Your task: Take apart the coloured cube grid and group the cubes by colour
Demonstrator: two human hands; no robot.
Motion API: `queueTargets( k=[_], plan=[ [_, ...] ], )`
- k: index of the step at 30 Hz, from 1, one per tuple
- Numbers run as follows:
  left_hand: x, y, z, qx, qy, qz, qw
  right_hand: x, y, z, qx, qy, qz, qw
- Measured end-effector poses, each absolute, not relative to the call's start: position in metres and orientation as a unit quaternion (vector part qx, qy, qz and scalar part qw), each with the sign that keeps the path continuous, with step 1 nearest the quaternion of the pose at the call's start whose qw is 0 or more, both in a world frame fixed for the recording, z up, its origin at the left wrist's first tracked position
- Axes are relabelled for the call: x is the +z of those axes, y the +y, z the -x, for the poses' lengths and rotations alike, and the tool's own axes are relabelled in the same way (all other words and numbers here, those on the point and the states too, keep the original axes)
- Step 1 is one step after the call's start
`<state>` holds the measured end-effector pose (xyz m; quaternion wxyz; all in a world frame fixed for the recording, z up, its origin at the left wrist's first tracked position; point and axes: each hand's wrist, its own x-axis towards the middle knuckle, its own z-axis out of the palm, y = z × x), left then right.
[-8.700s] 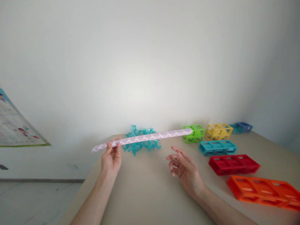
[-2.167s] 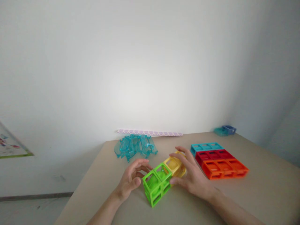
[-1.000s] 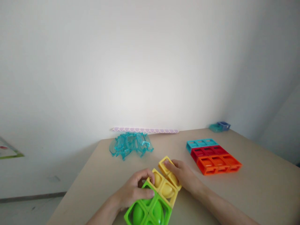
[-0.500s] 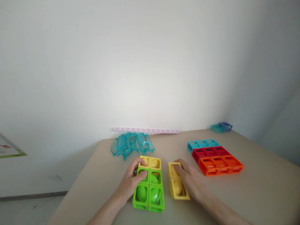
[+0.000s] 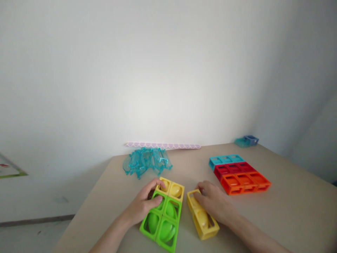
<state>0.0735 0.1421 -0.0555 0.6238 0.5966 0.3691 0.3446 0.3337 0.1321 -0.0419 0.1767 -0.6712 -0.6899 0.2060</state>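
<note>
My left hand (image 5: pixel 143 203) grips the left side of a block of joined frames, with green cells (image 5: pixel 162 218) nearest me and two yellow cells (image 5: pixel 176 190) at the far end. Rounded pieces of matching colour show inside the cells. To the right, my right hand (image 5: pixel 214 202) is closed on the far end of a separate yellow two-cell piece (image 5: pixel 202 219), its fingers over the far cell. A narrow gap of table lies between the two pieces, which are turned at different angles.
Clear teal pieces (image 5: pixel 147 161) are heaped at the back left, before a patterned purple strip (image 5: pixel 163 145) by the wall. Joined light-blue, red and orange frames (image 5: pixel 237 174) lie right. A dark-blue box (image 5: pixel 251 140) stands in the far right corner of the table (image 5: pixel 189 165).
The green and yellow block has turned, its near end swinging left and towards me. The separate yellow piece has tilted the other way, its near end moving right and closer.
</note>
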Motion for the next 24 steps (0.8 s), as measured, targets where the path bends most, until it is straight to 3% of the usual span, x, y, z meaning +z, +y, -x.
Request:
queueTargets(
  k=[8, 15, 20, 24],
  plan=[
    [-0.053, 0.151, -0.061, 0.314, 0.411, -0.667, 0.537, -0.036, 0.125, -0.336, 0.248, -0.733, 0.605, 0.190],
    [-0.041, 0.147, -0.059, 0.283, 0.423, -0.698, 0.505, -0.021, 0.119, -0.362, 0.425, -0.777, 0.454, 0.098],
    [-0.040, 0.149, -0.056, 0.267, 0.434, -0.728, 0.460, -0.007, 0.108, -0.406, 0.348, -0.793, 0.498, 0.046],
    [-0.042, 0.150, -0.058, 0.260, 0.435, -0.726, 0.465, -0.007, 0.099, -0.450, 0.292, -0.778, 0.554, 0.058]
  ],
)
